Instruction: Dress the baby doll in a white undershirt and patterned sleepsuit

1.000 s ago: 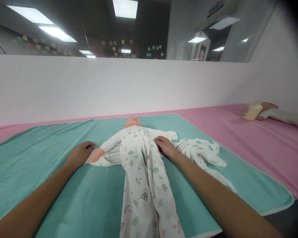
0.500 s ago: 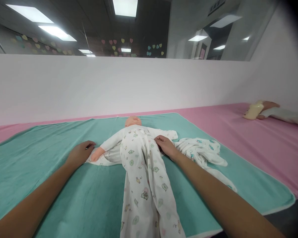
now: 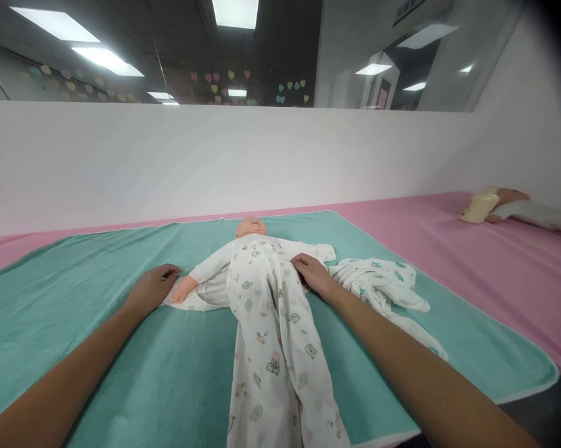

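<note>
While towel [image 3: 75,292] lies bare leftward, left hand [image 3: 152,288], right hand [image 3: 314,274] flank doll [image 3: 251,228] at garment [image 3: 261,330] edges; grips unclear.

A teal blanket [image 3: 98,267] (white-edged, on pink cloth [image 3: 504,267]) bears a clothed doll [image 3: 252,270] and crumpled clothing [image 3: 376,283].

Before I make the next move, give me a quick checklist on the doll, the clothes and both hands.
1. Doll lying on the green blanket: ok, arms spread.
2. Right hand at the printed garment: ok, fingers at its side; grip cannot tell.
3. Left hand gripping cloth: cannot tell; it is by the garment's edge.
4. Both doll hands showing: not ok; only one is visible.
5. Garment smooth: not ok; folds run down it.
6. Bottle off the blanket: ok, on the pink cover.
</note>
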Demonstrator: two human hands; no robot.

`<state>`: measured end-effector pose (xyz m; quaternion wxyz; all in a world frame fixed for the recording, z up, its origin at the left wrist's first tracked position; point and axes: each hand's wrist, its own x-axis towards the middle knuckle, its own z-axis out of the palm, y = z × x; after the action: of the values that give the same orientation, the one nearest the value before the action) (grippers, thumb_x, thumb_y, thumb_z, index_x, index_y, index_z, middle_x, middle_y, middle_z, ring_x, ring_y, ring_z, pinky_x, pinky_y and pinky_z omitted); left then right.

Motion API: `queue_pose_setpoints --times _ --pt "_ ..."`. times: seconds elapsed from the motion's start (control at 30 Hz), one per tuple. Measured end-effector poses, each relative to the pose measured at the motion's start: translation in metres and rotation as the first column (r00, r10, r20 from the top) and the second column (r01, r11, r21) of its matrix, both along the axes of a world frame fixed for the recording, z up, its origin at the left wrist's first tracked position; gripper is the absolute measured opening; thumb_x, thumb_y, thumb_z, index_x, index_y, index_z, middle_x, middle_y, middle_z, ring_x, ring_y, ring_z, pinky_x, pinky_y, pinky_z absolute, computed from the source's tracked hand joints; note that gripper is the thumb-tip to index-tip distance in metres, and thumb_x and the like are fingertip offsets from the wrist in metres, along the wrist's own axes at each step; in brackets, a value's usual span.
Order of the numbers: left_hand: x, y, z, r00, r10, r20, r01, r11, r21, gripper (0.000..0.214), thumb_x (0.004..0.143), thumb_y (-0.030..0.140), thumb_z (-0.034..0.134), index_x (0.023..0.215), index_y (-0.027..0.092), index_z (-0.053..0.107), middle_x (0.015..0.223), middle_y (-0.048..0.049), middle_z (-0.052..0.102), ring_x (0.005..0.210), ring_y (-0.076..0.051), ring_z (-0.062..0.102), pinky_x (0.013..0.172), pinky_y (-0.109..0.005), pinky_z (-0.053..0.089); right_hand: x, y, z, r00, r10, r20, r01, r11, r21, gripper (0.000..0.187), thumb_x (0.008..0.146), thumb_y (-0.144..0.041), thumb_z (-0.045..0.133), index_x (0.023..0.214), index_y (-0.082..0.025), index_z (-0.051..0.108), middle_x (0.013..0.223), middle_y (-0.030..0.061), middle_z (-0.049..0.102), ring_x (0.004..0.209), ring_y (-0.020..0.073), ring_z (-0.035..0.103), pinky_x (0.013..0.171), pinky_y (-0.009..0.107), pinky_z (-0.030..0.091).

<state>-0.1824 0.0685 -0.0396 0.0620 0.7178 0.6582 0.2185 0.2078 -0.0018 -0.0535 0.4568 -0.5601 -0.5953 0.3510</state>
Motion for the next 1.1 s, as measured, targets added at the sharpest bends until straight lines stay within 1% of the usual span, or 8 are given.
queue_pose_setpoints --times 0.47,0.67,0.9,1.1 --pt "0.0018 -0.0011 0.0013 1.000 -0.004 -0.019 0.004 1.000 -0.015 0.034 0.080 0.041 0.038 0.095 0.023 0.063 0.101 -0.0024 0.066 0.090 -0.022 0.060 0.070 -0.029 0.044 0.0012 0.0002 -0.0003 1.000 0.016 0.018 -0.016 1.000 0.005 0.030 0.080 -0.047 0.044 0.075 -0.019 0.052 0.059 -0.0043 0.046 0.053 0.0097 0.041 0.052 0.023 0.031" --pt "-0.0001 0.0009 -0.0003 1.000 -0.003 -0.004 0.003 1.000 -0.013 0.034 0.079 0.041 0.040 0.095 0.023 0.063 0.101 -0.0028 0.066 0.089 -0.022 0.060 0.069 -0.029 0.044 0.0004 0.0008 -0.0004 1.000 0.011 0.026 -0.011 1.000 0.000 0.030 0.080 -0.047 0.042 0.075 -0.019 0.051 0.058 -0.0043 0.045 0.053 0.0103 0.041 0.052 0.024 0.031" --pt "0.0028 -0.0022 0.0027 1.000 0.002 0.008 -0.002 1.000 -0.020 0.035 0.079 0.041 0.040 0.095 0.022 0.064 0.101 -0.0039 0.066 0.090 -0.024 0.060 0.071 -0.030 0.045 0.0005 0.0007 -0.0005 0.999 0.002 0.034 -0.002 1.000 0.004 0.030 0.080 -0.048 0.042 0.075 -0.019 0.051 0.059 -0.0042 0.045 0.053 0.0104 0.040 0.052 0.024 0.031" --pt "0.0002 0.0006 -0.0003 1.000 -0.001 -0.006 0.001 1.000 -0.006 0.034 0.079 0.042 0.039 0.094 0.024 0.064 0.100 -0.0021 0.066 0.089 -0.022 0.060 0.068 -0.029 0.045 0.0005 0.0006 -0.0001 1.000 0.017 0.018 -0.017 1.000 0.001 0.030 0.081 -0.047 0.042 0.074 -0.019 0.050 0.057 -0.0045 0.045 0.053 0.0101 0.041 0.052 0.023 0.031"
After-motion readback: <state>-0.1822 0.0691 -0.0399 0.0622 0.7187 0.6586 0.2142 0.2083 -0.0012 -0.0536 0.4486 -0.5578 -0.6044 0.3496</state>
